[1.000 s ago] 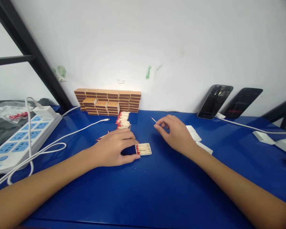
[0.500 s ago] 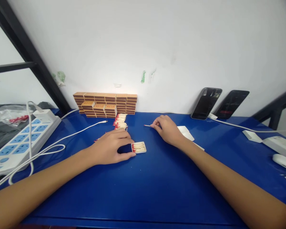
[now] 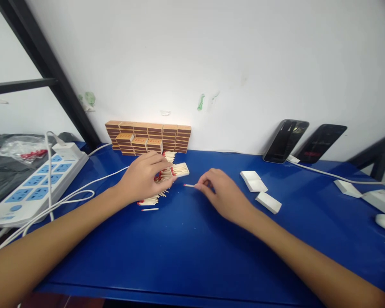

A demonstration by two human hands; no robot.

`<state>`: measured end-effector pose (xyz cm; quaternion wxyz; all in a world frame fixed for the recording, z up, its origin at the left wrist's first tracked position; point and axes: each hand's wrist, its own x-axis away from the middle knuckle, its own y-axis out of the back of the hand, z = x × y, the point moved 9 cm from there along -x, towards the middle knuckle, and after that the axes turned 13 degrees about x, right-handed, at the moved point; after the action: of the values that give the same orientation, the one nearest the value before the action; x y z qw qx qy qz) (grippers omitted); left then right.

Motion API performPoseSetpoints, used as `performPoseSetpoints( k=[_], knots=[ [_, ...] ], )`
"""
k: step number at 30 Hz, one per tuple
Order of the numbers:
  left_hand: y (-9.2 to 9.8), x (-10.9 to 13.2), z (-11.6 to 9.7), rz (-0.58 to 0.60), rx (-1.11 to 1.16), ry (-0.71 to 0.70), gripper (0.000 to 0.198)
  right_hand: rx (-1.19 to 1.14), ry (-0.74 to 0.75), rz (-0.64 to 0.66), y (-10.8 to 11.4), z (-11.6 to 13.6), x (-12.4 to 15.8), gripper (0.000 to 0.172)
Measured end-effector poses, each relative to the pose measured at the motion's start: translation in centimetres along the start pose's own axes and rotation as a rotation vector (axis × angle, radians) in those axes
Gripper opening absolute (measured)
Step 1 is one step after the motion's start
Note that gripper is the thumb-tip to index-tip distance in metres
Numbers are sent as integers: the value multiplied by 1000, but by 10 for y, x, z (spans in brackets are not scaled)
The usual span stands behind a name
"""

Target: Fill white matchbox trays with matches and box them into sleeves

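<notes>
My left hand grips the end of a small white matchbox tray between thumb and fingers. Red-headed matches lie inside the tray, which hangs over the right side of a heap of loose matches. Part of that heap is hidden behind my left hand. To the right, my right hand pinches a single match by its plain end, its red head pointing left, a little below the tray and apart from it. One stray match lies on the blue table in front of the heap.
Stacked matchboxes line the wall behind the heap. White trays lie right of my right hand. Two phones lean on the wall at the right. A power strip and white cables occupy the left.
My left hand has moved the tray up and left, over the match heap. My right hand has come lower and left with its match. The view has shifted slightly.
</notes>
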<state>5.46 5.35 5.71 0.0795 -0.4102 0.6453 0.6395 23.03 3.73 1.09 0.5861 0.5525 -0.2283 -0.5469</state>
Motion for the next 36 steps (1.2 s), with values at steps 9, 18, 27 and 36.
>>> performPoseSetpoints(
  k=[9, 18, 27, 36],
  knots=[
    [6, 2, 15, -48, -52, 31, 27, 58, 286, 82, -36, 118, 9, 15],
    [-2, 3, 12, 12, 9, 8, 25, 2, 255, 13, -42, 116, 9, 5],
    [-5, 4, 9, 61, 42, -26, 25, -32, 352, 25, -18, 108, 3, 12],
    [-9, 3, -7, 97, 110, -74, 25, 4, 126, -143, 25, 20, -28, 8]
  ],
)
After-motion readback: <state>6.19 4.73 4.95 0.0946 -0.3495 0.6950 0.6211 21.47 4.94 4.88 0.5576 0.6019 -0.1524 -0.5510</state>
